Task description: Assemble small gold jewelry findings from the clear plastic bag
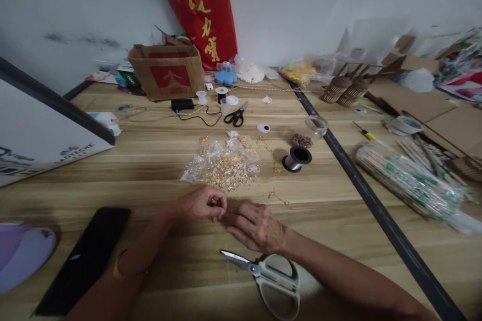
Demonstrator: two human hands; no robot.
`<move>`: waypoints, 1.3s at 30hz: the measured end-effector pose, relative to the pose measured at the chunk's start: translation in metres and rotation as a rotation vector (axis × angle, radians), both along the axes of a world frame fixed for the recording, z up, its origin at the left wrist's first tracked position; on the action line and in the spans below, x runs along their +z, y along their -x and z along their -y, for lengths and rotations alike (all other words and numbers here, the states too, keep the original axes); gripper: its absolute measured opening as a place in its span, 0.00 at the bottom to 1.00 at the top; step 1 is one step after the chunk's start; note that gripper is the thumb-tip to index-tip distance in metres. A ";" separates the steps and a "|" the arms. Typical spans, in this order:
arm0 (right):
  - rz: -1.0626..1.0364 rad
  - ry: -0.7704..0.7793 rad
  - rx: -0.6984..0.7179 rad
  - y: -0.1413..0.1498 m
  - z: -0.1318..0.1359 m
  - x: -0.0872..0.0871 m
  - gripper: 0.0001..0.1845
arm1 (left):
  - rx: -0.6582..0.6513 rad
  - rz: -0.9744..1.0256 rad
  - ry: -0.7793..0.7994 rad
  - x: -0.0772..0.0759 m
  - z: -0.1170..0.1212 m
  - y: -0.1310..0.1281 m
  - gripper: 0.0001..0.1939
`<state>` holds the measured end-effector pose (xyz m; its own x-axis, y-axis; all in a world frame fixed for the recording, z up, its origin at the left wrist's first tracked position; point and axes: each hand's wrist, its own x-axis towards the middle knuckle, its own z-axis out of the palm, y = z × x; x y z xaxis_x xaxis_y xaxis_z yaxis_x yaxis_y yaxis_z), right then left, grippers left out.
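My left hand (203,204) is closed in a pinch above the wooden table, its thumb and forefinger curled together. Close beside it, my right hand (258,226) has its fingers bent and pressed together. Whatever lies between the fingertips of either hand is too small to make out. Just beyond them spreads a pile of small gold and silver beads (229,168) on clear plastic bags. Scissors with pale handles (276,281) lie below my right hand, blades pointing left. A short gold chain (279,197) rests beyond that hand, and a longer gold chain (269,153) lies farther back.
A spool of clear line (297,158) stands near a tipped jar of brown beads (302,139). Black scissors (236,115) lie farther back by a paper bag (167,72). On the left is a black phone-like slab (85,261); bagged sticks (410,180) lie right.
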<state>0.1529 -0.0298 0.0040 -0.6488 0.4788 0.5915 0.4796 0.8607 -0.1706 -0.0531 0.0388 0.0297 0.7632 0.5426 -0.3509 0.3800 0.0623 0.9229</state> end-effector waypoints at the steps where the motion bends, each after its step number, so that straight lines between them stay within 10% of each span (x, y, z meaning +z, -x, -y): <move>1: -0.010 0.015 -0.005 -0.001 -0.001 0.004 0.06 | 0.003 0.006 0.002 -0.001 -0.001 0.000 0.10; 12: 0.286 0.391 -0.319 -0.079 -0.048 0.073 0.07 | 0.093 0.071 0.038 -0.017 -0.009 0.008 0.15; 27: 0.558 0.439 -0.342 -0.100 -0.050 0.030 0.06 | 0.387 0.197 -0.037 -0.016 -0.016 0.006 0.17; 39: 0.644 0.425 -0.336 -0.097 -0.049 0.038 0.05 | 0.486 0.211 -0.043 -0.017 -0.015 0.003 0.18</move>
